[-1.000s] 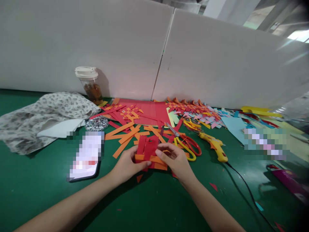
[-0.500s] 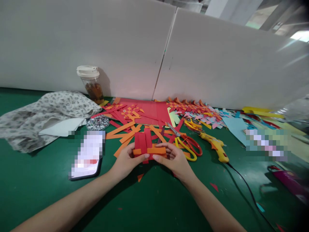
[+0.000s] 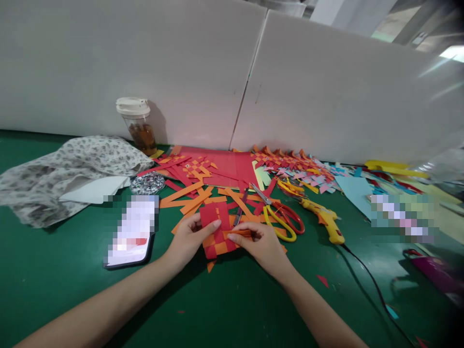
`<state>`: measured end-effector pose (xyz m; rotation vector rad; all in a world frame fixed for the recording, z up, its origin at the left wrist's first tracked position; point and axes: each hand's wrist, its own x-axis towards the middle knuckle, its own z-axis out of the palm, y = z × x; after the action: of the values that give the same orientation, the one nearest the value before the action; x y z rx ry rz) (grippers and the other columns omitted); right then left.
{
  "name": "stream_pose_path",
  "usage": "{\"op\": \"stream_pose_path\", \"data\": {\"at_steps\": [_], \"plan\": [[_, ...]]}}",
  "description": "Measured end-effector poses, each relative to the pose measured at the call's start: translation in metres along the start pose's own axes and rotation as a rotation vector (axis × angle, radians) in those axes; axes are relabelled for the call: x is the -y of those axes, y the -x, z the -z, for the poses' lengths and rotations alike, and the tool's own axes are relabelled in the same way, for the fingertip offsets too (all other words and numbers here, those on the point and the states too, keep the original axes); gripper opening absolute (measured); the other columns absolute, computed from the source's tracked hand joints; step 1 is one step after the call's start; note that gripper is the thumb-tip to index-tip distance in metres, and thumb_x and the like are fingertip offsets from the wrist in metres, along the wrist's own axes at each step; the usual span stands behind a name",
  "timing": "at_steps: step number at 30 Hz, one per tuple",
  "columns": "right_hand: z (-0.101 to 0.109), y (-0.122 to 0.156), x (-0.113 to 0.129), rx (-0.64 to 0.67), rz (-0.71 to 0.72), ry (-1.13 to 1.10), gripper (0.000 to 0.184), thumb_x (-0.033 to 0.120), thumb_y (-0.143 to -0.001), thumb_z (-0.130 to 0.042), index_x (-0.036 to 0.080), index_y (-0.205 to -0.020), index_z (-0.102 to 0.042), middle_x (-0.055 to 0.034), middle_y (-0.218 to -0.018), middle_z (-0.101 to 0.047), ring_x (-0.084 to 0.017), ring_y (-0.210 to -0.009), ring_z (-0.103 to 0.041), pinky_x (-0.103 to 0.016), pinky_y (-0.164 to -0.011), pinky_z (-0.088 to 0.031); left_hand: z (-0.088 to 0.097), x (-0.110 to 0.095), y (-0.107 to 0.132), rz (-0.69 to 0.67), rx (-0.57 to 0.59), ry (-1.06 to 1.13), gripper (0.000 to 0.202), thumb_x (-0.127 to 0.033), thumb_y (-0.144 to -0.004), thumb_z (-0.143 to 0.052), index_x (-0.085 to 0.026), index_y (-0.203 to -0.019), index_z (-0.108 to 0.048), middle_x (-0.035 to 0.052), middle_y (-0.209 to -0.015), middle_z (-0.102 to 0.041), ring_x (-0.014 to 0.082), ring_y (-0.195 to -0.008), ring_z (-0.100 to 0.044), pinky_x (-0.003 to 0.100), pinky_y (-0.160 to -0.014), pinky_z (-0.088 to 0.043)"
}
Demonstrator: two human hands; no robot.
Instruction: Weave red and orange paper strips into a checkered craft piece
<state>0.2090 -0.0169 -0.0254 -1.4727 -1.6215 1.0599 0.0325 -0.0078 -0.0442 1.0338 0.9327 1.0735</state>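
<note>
A small woven piece of red and orange paper strips (image 3: 217, 231) is held just above the green table (image 3: 232, 309) in front of me. My left hand (image 3: 188, 239) pinches its left side, thumb on top. My right hand (image 3: 259, 244) grips an orange strip at its right edge with fingers closed. Loose orange and red strips (image 3: 188, 195) lie just behind the piece.
Yellow- and red-handled scissors (image 3: 281, 217) and a yellow glue gun (image 3: 324, 220) with a black cord lie to the right. A phone (image 3: 132, 232) lies at left, near a dish of googly eyes (image 3: 147, 183), a lidded cup (image 3: 137, 125), patterned cloth (image 3: 65, 166) and finished woven pieces (image 3: 290, 162).
The woven piece has tipped from upright to lying flatter, its checkered face now up. Both hands lowered slightly and stayed on it.
</note>
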Motion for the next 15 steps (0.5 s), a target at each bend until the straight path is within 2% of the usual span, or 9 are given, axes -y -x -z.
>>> {"op": "stream_pose_path", "data": {"at_steps": [7,12,15], "plan": [[-0.0002,-0.0008,-0.0046,-0.029,0.035,-0.032,0.016,0.033,-0.066,-0.068,0.019,-0.073,-0.068,-0.0011,-0.067,-0.066,-0.015,-0.061,-0.060,-0.025,-0.055,-0.047,-0.0015,-0.0034,-0.0006,0.000,-0.036,0.003,0.025,-0.031,-0.069,-0.069,-0.014,-0.086,-0.064,0.0079,-0.093,-0.071,0.0207,-0.083,-0.065,0.033,-0.076,-0.050],[-0.0014,-0.0007,-0.0055,0.021,0.046,-0.107,0.014,0.029,-0.069,-0.064,0.019,-0.077,-0.067,-0.0031,-0.076,-0.069,-0.017,-0.071,-0.063,-0.028,-0.064,-0.050,0.0014,-0.0045,0.0011,0.066,0.073,0.008,0.036,-0.027,-0.061,-0.076,-0.015,-0.091,-0.062,0.0082,-0.091,-0.071,0.0241,-0.089,-0.064,0.037,-0.082,-0.048],[-0.0008,-0.0010,-0.0044,-0.008,0.037,-0.066,0.017,0.034,-0.067,-0.067,0.019,-0.076,-0.067,-0.0020,-0.074,-0.068,-0.017,-0.069,-0.062,-0.028,-0.063,-0.050,0.0060,-0.0023,0.0013,-0.012,0.108,0.056,0.039,-0.034,-0.064,-0.072,-0.015,-0.096,-0.062,0.0098,-0.098,-0.069,0.0261,-0.095,-0.062,0.039,-0.085,-0.047]]}}
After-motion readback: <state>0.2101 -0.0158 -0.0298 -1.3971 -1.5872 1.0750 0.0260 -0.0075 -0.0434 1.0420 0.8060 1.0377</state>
